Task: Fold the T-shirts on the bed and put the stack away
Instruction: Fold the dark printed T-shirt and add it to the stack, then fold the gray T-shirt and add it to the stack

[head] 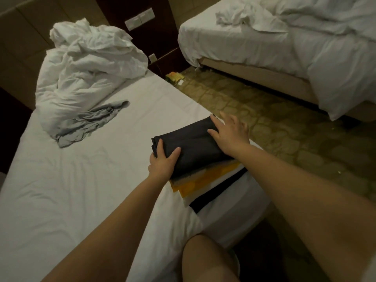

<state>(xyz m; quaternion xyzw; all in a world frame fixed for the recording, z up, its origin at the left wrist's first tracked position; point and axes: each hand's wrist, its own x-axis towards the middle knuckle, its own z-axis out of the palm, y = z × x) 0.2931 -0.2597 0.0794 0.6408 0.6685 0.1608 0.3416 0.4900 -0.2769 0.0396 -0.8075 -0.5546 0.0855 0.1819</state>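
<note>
A folded dark grey T-shirt (191, 145) lies on top of a stack of folded shirts (205, 184) at the right edge of the near bed (85, 190). Under it show yellow, white and black layers. My left hand (162, 162) grips the dark shirt's near left corner, thumb on top. My right hand (230, 133) rests flat on its far right end, fingers spread. An unfolded light grey T-shirt (89, 123) lies crumpled further up the bed to the left.
A bunched white duvet (85, 68) fills the head of the near bed. A second bed with rumpled white bedding (284, 43) stands across a patterned floor (274, 129). Small litter (175, 77) lies by the dark nightstand. My knee (207, 259) shows at the bottom.
</note>
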